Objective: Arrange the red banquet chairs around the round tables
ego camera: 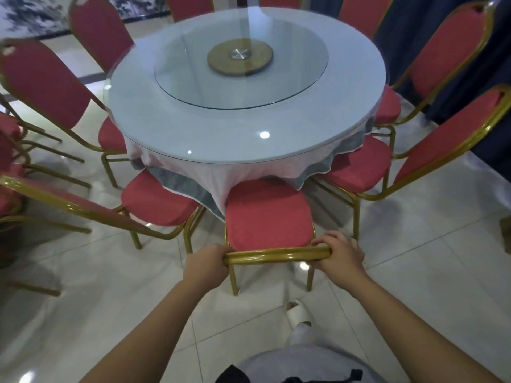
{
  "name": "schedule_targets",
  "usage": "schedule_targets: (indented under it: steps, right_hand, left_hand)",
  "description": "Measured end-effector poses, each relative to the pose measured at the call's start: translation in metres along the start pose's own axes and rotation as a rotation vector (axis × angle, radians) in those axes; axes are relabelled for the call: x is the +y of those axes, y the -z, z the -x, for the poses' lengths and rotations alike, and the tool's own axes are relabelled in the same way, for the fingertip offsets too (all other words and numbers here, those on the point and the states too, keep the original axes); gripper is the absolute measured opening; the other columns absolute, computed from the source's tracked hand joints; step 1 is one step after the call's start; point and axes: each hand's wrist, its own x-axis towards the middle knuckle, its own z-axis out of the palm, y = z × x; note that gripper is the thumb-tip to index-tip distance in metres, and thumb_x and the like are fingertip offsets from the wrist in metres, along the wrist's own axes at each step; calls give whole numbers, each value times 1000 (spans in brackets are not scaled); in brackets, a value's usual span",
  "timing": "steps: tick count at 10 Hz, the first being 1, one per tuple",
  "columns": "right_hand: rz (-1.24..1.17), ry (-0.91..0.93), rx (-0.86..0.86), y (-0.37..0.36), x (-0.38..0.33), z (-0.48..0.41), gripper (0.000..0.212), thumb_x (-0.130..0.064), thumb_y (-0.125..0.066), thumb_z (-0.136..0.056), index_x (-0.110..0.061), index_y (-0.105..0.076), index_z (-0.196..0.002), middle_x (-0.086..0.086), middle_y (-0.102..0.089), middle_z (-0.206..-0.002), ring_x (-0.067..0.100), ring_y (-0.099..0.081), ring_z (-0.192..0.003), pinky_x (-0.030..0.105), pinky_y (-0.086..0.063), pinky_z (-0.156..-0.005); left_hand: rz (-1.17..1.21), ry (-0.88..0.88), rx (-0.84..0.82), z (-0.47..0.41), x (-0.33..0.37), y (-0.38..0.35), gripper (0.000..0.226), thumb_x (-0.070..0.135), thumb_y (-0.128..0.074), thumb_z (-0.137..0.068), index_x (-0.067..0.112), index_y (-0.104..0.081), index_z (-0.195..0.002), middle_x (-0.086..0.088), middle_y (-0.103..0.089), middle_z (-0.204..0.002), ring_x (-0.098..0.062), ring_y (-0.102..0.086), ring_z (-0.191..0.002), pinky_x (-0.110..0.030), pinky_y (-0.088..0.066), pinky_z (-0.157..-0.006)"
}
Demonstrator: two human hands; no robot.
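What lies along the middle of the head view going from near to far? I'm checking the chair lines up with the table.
Slipper → gold top rail gripped by left hand and right hand → red seat → tablecloth edge → round table → wooden turntable hub.

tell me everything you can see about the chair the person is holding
The held chair is a banquet chair with a red fabric seat cushion and a shiny gold metal tube frame. It is seen from behind and above, so its backrest shows only as the top gold rail. The left hand and right hand grip that rail at its two ends, fingers wrapped over it. It stands upright on the pale tiled floor, its seat front tucked under the draped tablecloth of the round table, between two neighbouring chairs.
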Motion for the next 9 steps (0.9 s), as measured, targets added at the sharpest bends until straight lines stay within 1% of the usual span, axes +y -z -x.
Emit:
schedule_targets:
  steps: [1, 2, 3, 4, 5, 6, 7, 8, 9]
  right_hand:
    - [-20, 5, -6, 8, -10, -34, 30, -49, -80, -72, -46, -60, -93, -18, -45, -120, 20, -34, -120, 41, -28, -102]
    - [-49, 9, -3, 12, -16, -60, 26, -42, -80, -73, -41, -62, -91, -16, -47, -120, 21, -34, -119, 44, -30, -102]
    - [-20, 3, 7, 17, -18, -78, 25, -43, -80, -72, -39, -64, -91, -16, -48, -120, 21, -35, -118, 44, -28, -100]
    - [3, 16, -2, 22, -19, -92, 28, -46, -79, -71, -38, -63, -93, -14, -48, -116, 21, -35, -115, 45, -30, -100]
    - [39, 23, -23, 26, -25, -99, 32, -48, -77, -71, -40, -59, -97, -12, -47, -114, 22, -36, -114, 44, -30, -99]
    - [47, 39, -84, 32, -24, -104, 38, -51, -73, -68, -45, -55, -102, -13, -46, -116, 20, -34, -114, 42, -29, -95]
    - [33, 82, -251, 41, -16, -104, 62, -61, -71, -58, -50, -50, -115, -14, -41, -120, 16, -29, -115, 44, -32, -102]
    - [-59, 59, -419, 61, -22, -106, 84, -61, -78, -55, -39, -50, -131, -8, -46, -125, 20, -40, -123, 46, -46, -102]
    - [-56, 78, -559, 82, -40, -108, 90, -58, -80, -69, -28, -42, -144, 0, -44, -144, 19, -48, -125, 33, -44, -101]
  left_hand:
    - [34, 49, -31, -29, 7, 18, 32, 22, -48, -81, 44, -65, -97, 15, -61, -74, -10, -62, -69, -32, -55, -65]
    - [57, 77, -34, -53, 9, 30, 31, 20, -49, -79, 43, -64, -93, 13, -61, -80, -15, -63, -77, -32, -52, -65]
    - [83, 99, -30, -69, 13, 33, 26, 17, -50, -78, 41, -60, -83, 11, -62, -81, -17, -63, -80, -31, -48, -64]
    - [84, 102, -28, -83, 13, 36, 21, 15, -53, -79, 35, -59, -76, 11, -61, -78, -15, -62, -76, -32, -51, -64]
    - [39, 112, -74, -93, 13, 44, 19, 13, -53, -82, 29, -63, -82, 7, -61, -78, -13, -61, -72, -29, -49, -57]
    - [36, 135, -48, -96, 14, 45, 21, 11, -53, -82, 26, -64, -92, 6, -62, -83, -14, -61, -75, -30, -52, -62]
    - [185, 137, -39, -87, 15, 43, 57, 13, -63, -79, 32, -48, -131, 4, -59, -102, -19, -61, -92, -37, -56, -81]
    - [343, 118, -113, -74, 10, 50, 105, 21, -74, -71, 48, -9, -149, -8, -41, -135, -33, -48, -121, -47, -49, -99]
    - [457, 51, -71, -61, 5, 70, 105, 23, -75, -74, 44, -8, -152, -11, -35, -146, -30, -45, -125, -44, -50, -99]
